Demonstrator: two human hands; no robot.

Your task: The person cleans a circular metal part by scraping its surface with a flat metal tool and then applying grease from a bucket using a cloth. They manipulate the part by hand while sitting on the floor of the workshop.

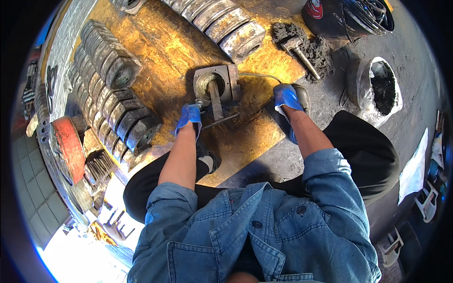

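Note:
A squarish metal block with a round threaded-looking bore lies on the stained yellow board in front of me. A flat metal bar runs from the bore toward me, and a thin rod crosses its near end. Just left of the bar is my left hand, in a blue glove, close to the block's near left corner; its fingers are hidden. My right hand, also blue-gloved, is lowered beside my right shoe. A thin dark cable curves from the block toward it. What the right fingers do cannot be made out.
Rows of ring-like metal blocks stand left and at the far side. A hammer lies on a heap of black material. Right of it are a lined bucket and a black bucket holding coiled cable.

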